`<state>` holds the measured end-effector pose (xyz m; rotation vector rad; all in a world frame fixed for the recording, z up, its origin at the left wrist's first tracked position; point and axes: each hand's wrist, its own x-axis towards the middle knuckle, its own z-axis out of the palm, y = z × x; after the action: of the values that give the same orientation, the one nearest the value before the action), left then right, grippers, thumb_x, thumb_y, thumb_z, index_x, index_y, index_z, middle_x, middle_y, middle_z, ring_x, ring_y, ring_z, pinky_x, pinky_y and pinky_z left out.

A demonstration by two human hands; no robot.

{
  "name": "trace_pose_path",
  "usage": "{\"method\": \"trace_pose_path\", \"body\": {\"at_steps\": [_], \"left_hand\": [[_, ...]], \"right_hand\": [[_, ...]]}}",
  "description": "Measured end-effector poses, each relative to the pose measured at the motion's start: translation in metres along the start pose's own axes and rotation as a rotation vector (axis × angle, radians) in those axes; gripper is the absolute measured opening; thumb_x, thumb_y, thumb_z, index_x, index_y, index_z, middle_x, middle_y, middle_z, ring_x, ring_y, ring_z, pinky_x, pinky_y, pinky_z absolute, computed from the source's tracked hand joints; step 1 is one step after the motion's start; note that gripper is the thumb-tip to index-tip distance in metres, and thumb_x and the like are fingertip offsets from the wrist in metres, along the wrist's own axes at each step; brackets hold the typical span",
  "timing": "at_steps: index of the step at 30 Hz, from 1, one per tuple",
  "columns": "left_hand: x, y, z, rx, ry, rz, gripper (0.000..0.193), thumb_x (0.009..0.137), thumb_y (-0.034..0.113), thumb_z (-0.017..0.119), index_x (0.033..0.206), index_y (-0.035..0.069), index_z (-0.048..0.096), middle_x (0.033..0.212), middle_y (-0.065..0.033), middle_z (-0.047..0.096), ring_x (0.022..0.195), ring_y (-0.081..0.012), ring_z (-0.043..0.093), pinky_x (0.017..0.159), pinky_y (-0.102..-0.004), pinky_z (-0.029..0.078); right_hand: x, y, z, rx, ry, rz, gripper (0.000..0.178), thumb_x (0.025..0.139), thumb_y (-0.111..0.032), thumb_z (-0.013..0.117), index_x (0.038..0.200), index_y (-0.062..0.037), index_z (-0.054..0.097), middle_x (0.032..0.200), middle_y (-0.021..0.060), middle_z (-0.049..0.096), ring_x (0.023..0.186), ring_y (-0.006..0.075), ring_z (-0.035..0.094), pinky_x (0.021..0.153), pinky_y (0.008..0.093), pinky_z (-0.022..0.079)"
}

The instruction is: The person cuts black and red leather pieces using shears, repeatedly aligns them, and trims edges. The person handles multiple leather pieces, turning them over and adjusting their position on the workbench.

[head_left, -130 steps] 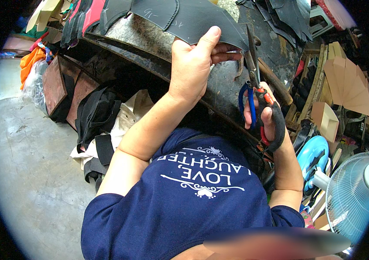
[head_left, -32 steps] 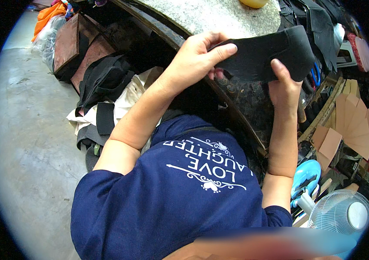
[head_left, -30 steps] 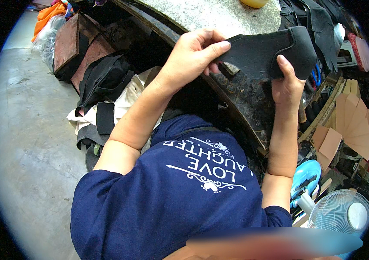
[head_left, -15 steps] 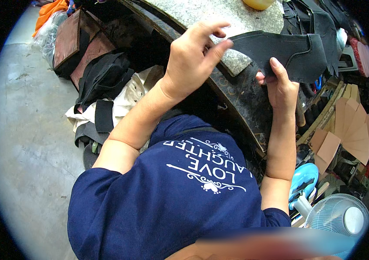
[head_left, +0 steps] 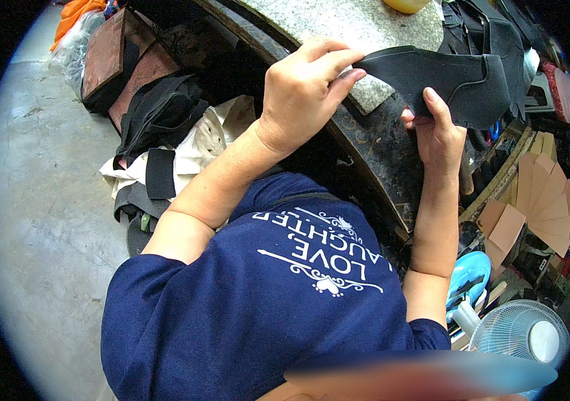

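Observation:
A flat black shoe-upper piece, with a curved seam near its right end, is held up above the workbench. The thumb and fingertips of my left hand are pinched at its narrow left tip. Its lower edge is gripped by my right hand, the thumb lying on the near face and most of the fingers hidden behind. Beneath the piece is a pale speckled stone slab on the dark workbench.
More black pieces lie at the bench's far right. A yellow container stands on the slab. Folded tan cardboard and a blue fan are at my right. Black cloth and reddish boards sit to the left.
My left thumb and fingers have closed together at the piece's left tip; they were apart before. My right hand keeps its hold, and the whole view has shifted slightly.

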<state>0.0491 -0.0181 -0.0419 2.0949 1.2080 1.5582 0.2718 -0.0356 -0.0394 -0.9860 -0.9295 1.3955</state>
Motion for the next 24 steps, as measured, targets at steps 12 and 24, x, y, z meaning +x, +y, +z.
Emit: {"method": "trace_pose_path", "body": {"at_steps": [12, 24], "left_hand": [[-0.0039, 0.0031, -0.0012, -0.444, -0.126, -0.478, 0.013, 0.086, 0.007, 0.07, 0.096, 0.0, 0.071, 0.083, -0.002, 0.067, 0.073, -0.0066, 0.059, 0.065, -0.0203, 0.047], [-0.0078, -0.0009, 0.0039, -0.384, -0.13, -0.45, 0.014, 0.087, 0.009, 0.069, 0.096, -0.001, 0.07, 0.079, 0.0001, 0.067, 0.072, -0.0039, 0.057, 0.064, -0.0189, 0.045]], "right_hand": [[-0.0001, -0.0032, 0.0074, -0.011, 0.008, 0.014, 0.017, 0.092, -0.012, 0.061, 0.098, 0.0037, 0.065, 0.082, 0.0145, 0.068, 0.064, 0.0218, 0.066, 0.056, 0.0303, 0.051], [0.0003, -0.0014, 0.005, -0.008, -0.053, -0.013, 0.016, 0.091, -0.011, 0.063, 0.098, 0.0028, 0.065, 0.085, 0.0139, 0.068, 0.067, 0.0224, 0.067, 0.057, 0.0314, 0.052]]}}
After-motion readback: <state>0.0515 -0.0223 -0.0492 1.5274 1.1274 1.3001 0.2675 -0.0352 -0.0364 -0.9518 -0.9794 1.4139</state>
